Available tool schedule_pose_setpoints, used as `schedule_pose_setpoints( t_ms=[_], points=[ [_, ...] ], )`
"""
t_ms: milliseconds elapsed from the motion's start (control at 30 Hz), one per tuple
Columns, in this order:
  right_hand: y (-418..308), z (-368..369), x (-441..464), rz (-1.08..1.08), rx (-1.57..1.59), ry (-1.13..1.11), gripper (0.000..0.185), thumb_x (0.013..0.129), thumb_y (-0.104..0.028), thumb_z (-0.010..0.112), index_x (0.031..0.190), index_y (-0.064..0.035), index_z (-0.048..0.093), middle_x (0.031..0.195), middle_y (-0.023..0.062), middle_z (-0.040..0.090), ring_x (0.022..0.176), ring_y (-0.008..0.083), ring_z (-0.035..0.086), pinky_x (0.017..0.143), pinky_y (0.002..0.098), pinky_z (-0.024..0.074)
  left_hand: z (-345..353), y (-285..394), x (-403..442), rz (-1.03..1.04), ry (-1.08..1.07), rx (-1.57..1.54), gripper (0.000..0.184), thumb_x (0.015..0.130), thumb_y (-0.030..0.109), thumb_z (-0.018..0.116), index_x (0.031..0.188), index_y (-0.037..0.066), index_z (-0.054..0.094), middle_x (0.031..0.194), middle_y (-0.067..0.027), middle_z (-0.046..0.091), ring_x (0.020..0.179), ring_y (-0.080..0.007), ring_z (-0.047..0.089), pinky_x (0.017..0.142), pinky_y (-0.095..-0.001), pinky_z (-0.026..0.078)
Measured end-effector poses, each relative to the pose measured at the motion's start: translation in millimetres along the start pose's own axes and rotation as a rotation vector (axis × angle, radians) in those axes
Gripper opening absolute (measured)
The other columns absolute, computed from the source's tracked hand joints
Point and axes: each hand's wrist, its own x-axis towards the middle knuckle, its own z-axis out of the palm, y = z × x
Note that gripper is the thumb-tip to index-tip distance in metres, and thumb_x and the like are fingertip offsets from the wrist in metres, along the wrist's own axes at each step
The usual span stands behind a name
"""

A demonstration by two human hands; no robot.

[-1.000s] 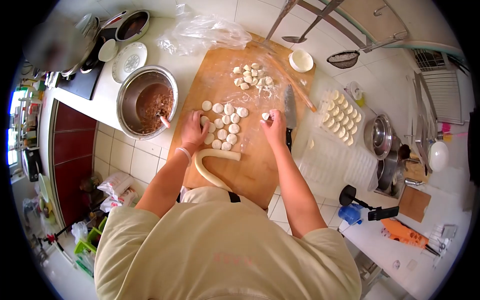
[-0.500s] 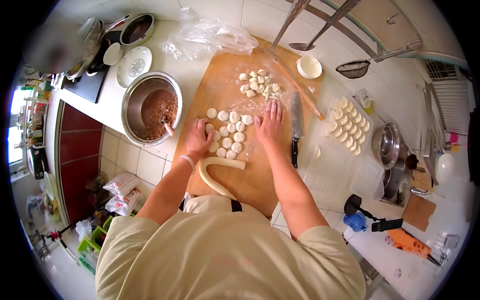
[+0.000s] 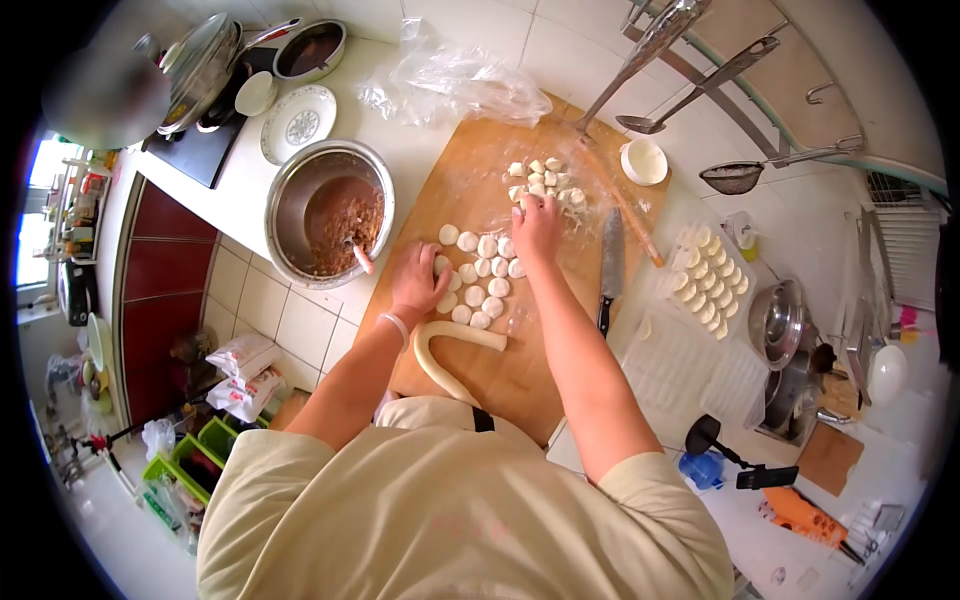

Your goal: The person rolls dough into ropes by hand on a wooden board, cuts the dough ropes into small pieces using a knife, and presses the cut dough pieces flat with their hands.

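My left hand [image 3: 419, 281] lies on the left side of the wooden board, fingers stretched out over the edge of a group of flattened dough rounds [image 3: 487, 246]. Farther up, my right hand [image 3: 538, 228] has its fingertips drawn together at the near edge of a pile of small cut dough pieces [image 3: 551, 179], on one piece as far as I can see. A long dough rope [image 3: 432, 358] curves across the board close to my body. To the right of my right hand lies a knife [image 3: 611, 262].
A steel bowl of meat filling [image 3: 343, 215] stands left of the board [image 3: 520, 385]. A rolling pin [image 3: 632, 220] lies along its right side, near a small white bowl [image 3: 644, 161]. Farther right, a tray holds several dumplings [image 3: 712, 280]. Ladles and a strainer [image 3: 732, 177] hang above.
My right hand has moved from lying flat beside the rounds up to the cut pieces, its fingers drawing together. My left hand stays by the rounds. The whole view has shifted slightly.
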Motion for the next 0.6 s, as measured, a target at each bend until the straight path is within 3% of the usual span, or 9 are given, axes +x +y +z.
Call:
schedule_pose_setpoints(
  t_ms=[133, 267, 333, 367, 467, 567, 600],
  points=[
    [18.6, -1.7, -4.6, -0.112, -0.064, -0.025, 0.016, 0.082, -0.008, 0.068, 0.097, -0.0076, 0.063, 0.101, 0.0127, 0.059, 0.098, 0.0354, 0.058, 0.084, 0.0478, 0.0476, -0.1, -1.2, 0.0, -0.028, -0.02, -0.033, 0.031, 0.086, 0.027, 0.065, 0.108, 0.006, 0.057, 0.102, -0.0164, 0.058, 0.099, -0.039, 0.055, 0.085, -0.0479, 0.045],
    [58.4, -31.5, -48.2, 0.012, -0.008, -0.097, 0.021, 0.078, -0.007, 0.072, 0.097, -0.0039, 0.063, 0.1, 0.0155, 0.06, 0.097, 0.0364, 0.058, 0.081, 0.0472, 0.049, -1.4, -1.3, -1.7, -0.04, -0.031, -0.044, 0.034, 0.086, 0.026, 0.065, 0.113, 0.008, 0.055, 0.106, -0.0181, 0.057, 0.1, -0.0407, 0.055, 0.085, -0.0483, 0.046],
    [80.7, -48.1, -70.2, 0.345, 0.472, -0.138, 0.024, 0.078, -0.008, 0.072, 0.1, -0.0022, 0.063, 0.103, 0.0164, 0.062, 0.096, 0.0366, 0.059, 0.083, 0.0464, 0.049, -0.5, -2.9, -4.2, -0.036, -0.037, -0.041, 0.034, 0.086, 0.026, 0.065, 0.113, 0.008, 0.055, 0.107, -0.0182, 0.057, 0.1, -0.041, 0.056, 0.085, -0.0485, 0.046],
    [89.9, -52.0, -75.5, 0.354, 0.466, -0.124, 0.024, 0.078, -0.008, 0.072, 0.1, -0.0022, 0.063, 0.103, 0.0164, 0.062, 0.096, 0.0366, 0.059, 0.083, 0.0464, 0.049, 0.8, -3.3, -2.8, -0.029, -0.032, -0.029, 0.034, 0.086, 0.026, 0.065, 0.114, 0.008, 0.055, 0.107, -0.0184, 0.057, 0.099, -0.0414, 0.056, 0.084, -0.0487, 0.047],
    [111.2, -51.9, -90.8, 0.267, 0.352, -0.076, 0.026, 0.079, -0.008, 0.072, 0.103, -0.0022, 0.063, 0.107, 0.0168, 0.063, 0.095, 0.0353, 0.061, 0.085, 0.0442, 0.0498, 4.5, -3.9, -3.3, -0.049, -0.04, -0.043, 0.034, 0.086, 0.026, 0.064, 0.114, 0.008, 0.055, 0.108, -0.0186, 0.058, 0.1, -0.0417, 0.057, 0.085, -0.0493, 0.047],
    [83.4, -61.6, -85.4, -0.022, 0.126, 0.114, 0.031, 0.078, -0.01, 0.074, 0.105, -0.0024, 0.062, 0.103, 0.0163, 0.062, 0.095, 0.0362, 0.06, 0.084, 0.0468, 0.0492, 5.5, -4.1, -6.2, -0.063, -0.057, -0.029, 0.034, 0.086, 0.026, 0.064, 0.114, 0.008, 0.055, 0.108, -0.0177, 0.058, 0.1, -0.0409, 0.057, 0.085, -0.0488, 0.046],
    [86.1, -57.2, -83.9, -0.018, 0.127, 0.121, 0.031, 0.078, -0.01, 0.074, 0.105, -0.0024, 0.062, 0.103, 0.0163, 0.062, 0.095, 0.0362, 0.06, 0.084, 0.0468, 0.0492, 6.6, -3.8, -4.8, -0.08, -0.051, -0.031, 0.034, 0.086, 0.025, 0.065, 0.114, 0.008, 0.055, 0.107, -0.0168, 0.058, 0.1, -0.04, 0.056, 0.085, -0.0481, 0.046]
  ],
)
